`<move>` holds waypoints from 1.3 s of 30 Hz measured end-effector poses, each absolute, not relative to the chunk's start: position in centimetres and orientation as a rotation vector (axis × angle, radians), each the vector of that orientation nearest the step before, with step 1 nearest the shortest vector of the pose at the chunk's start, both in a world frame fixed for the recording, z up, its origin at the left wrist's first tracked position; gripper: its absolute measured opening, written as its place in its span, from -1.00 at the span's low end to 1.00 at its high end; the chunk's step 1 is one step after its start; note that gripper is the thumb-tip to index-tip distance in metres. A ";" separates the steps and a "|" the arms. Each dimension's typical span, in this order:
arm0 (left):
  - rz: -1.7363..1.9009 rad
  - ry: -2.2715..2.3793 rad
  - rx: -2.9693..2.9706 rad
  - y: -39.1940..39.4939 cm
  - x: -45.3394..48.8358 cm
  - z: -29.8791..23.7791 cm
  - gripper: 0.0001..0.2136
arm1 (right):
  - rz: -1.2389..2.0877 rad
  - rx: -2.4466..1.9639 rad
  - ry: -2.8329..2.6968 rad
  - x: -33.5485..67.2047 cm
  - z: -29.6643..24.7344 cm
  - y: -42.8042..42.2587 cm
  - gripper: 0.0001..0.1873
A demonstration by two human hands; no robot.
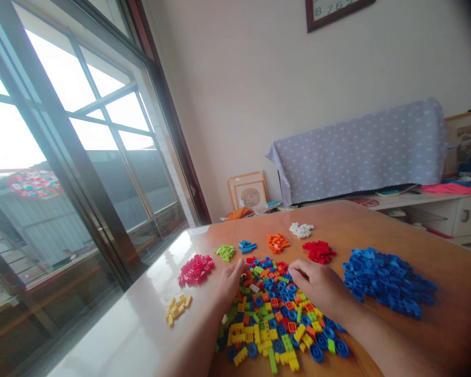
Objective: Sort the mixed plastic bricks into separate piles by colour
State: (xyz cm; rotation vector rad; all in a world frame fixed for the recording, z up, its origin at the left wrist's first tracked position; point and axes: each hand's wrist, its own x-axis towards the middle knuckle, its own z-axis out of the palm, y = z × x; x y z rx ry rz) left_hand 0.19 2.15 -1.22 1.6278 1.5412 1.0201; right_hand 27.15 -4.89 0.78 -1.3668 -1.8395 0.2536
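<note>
Bricks (265, 320) lie heaped on the bench (377, 228) between left hand (232, 278) and right hand (313, 278) — both curled, grip hidden, so I cannot tell — likely light, stiff, slightly slippery; best pinched across opposite sides.

Jumbled heap of multicoloured toy building bricks (278, 316) (some blue pieces round); seven small single-colour piles (196, 270) curving left and beyond; large blue pile (387, 283) at right.

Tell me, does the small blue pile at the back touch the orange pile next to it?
Apart. The head view shows a strip of tabletop between the small blue pile and the orange pile.
</note>
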 end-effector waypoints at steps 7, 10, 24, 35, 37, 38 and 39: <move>1.144 1.379 1.616 5.7 -0.8 0.1 -0.36 | 0.260 -1.354 -1.681 27.6 1.1 -4.7 -0.63; 1.077 1.389 1.688 6.9 0.2 0.7 -0.40 | 0.235 -1.328 -1.615 27.7 1.3 -4.7 -0.58; 0.730 1.258 1.949 6.3 4.0 0.5 -0.46 | 0.233 -1.331 -1.436 28.6 1.9 -4.7 -0.46; 0.567 1.278 2.305 6.2 4.1 1.9 -0.30 | 0.229 -1.279 -1.371 28.3 2.0 -4.6 -0.46; 0.523 1.236 2.410 6.8 5.6 1.9 -0.27 | 0.231 -1.271 -1.361 28.4 2.0 -4.6 -0.47; 0.506 1.209 2.443 7.1 6.5 1.9 -0.27 | 0.232 -1.266 -1.358 28.4 2.0 -4.6 -0.47; 0.489 1.179 2.471 7.4 7.4 1.8 -0.28 | 0.233 -1.261 -1.356 28.5 2.1 -4.6 -0.47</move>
